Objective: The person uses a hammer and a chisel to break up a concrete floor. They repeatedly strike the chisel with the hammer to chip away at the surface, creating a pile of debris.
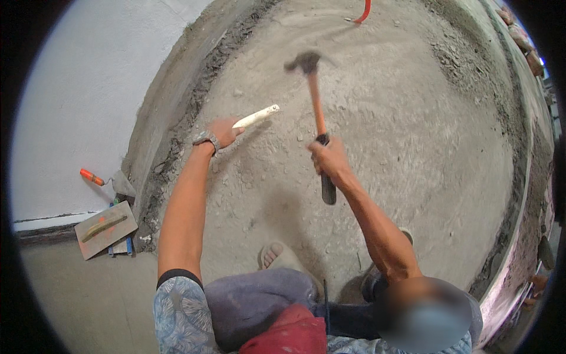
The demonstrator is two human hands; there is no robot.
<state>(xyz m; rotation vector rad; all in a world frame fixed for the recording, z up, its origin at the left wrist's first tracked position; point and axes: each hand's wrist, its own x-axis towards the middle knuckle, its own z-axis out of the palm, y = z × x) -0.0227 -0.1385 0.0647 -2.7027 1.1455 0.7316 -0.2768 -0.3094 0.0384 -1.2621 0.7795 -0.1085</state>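
Observation:
My right hand is wrapped round the black grip of a claw hammer. The hammer's orange shaft points away from me, and its dark head is smeared by motion above the rough grey floor. On the left, my left hand is closed round a short, cream-coloured rod. The rod points to the right and slightly away, its free end apart from the hammer head. Its other end is hidden in my hand, so I cannot tell exactly what kind of thing it is.
A steel plastering trowel and a small orange-handled trowel lie at the left, by the white wall. A red hose or pipe rises from the floor at the far side. Loose rubble lies far right. My sandalled foot stands near.

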